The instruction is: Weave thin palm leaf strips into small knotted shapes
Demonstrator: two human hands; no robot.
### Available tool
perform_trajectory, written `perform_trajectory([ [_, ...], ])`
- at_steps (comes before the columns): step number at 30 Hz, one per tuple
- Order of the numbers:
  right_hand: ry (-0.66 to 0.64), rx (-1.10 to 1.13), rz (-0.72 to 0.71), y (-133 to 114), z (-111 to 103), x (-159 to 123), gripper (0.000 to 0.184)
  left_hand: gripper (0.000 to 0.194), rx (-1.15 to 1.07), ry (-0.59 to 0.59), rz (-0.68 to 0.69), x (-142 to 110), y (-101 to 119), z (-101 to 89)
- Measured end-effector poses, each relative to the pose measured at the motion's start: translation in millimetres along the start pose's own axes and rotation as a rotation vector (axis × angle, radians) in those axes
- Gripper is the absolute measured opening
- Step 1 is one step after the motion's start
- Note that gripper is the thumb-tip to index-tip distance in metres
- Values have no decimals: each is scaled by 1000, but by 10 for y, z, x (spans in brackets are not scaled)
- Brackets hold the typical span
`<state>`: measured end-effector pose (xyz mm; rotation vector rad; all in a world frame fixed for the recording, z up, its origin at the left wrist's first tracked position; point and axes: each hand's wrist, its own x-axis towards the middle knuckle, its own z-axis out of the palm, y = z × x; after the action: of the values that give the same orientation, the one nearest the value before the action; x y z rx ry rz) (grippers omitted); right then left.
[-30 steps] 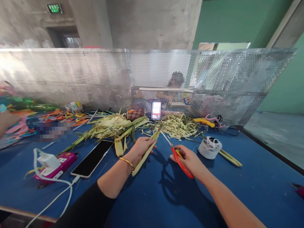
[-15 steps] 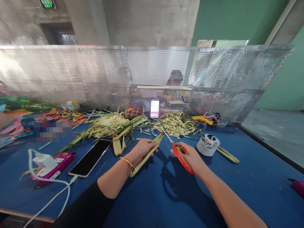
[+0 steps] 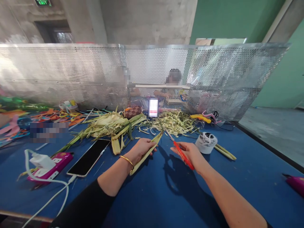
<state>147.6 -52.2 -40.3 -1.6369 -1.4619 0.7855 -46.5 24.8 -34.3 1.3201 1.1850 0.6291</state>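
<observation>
Above a blue table (image 3: 142, 202), the husk (image 3: 145, 157) slants away through the left hand (image 3: 143, 148), its broad end near the wrist and its pointed end jutting past the fingertips. Just right of that point are the blades of the scissors (image 3: 182, 153); whether they touch it, or how far they are parted, I cannot tell. Beyond lies a pile of shreds (image 3: 177, 123), with a heap of husks (image 3: 109, 123) and a checked pouch (image 3: 133, 112) to its left. A phone (image 3: 89, 158) and a purple power strip (image 3: 60, 164) lie left of the left arm; yarn (image 3: 206, 144) and two stalks (image 3: 225, 152) sit right of the right hand (image 3: 188, 153). Coloured scraps (image 3: 57, 115) cover the far left. A perforated screen (image 3: 95, 69) crosses the back, people dimly visible through it, before a concrete wall (image 3: 147, 22) and a green wall (image 3: 218, 19).

The left hand pinches the husk, thumb on top and fingers beneath, its forearm reaching in from the lower left. The right hand is wrapped about the red handles, its forearm angling in from the lower right.
</observation>
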Motion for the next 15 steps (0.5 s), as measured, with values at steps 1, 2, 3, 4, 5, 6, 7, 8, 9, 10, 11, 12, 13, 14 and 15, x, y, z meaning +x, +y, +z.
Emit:
perform_trajectory([
  [1,34,-44,-2,14,-12,13,39,18,-6,3,-8,14,-1,-12],
  [2,72,-90,-10,28,-29,25,38,17,-15,6,-16,29,-1,-28],
  [3,106,-127,-17,40,-48,36,38,16,-24,10,-26,43,0,-47],
  [4,134,-150,-19,50,-67,44,38,14,-34,16,-34,56,2,-69],
  [5,146,-160,-19,58,-83,50,39,12,-40,23,-40,66,5,-89],
  [6,143,-152,-21,63,-94,51,40,11,-43,32,-41,73,7,-106],
  [7,130,-128,-24,66,-99,49,42,10,-43,41,-38,77,8,-119],
  [8,106,-90,-28,67,-98,42,44,10,-40,50,-30,77,9,-125],
  [9,73,-51,-37,66,-93,34,45,10,-36,56,-21,76,8,-125],
  [10,42,-24,-51,63,-84,24,45,11,-31,59,-10,73,6,-119],
  [11,17,-17,-67,58,-74,14,44,11,-26,60,-1,69,4,-109],
  [12,0,-40,-82,50,-64,5,43,11,-19,60,7,64,3,-96],
  [13,-11,-90,-92,39,-57,-3,41,11,-10,61,14,57,2,-82],
  [14,-11,-151,-95,26,-50,-9,40,10,3,64,20,50,2,-68],
  [15,-5,-207,-92,11,-46,-14,38,10,19,68,26,42,2,-54],
])
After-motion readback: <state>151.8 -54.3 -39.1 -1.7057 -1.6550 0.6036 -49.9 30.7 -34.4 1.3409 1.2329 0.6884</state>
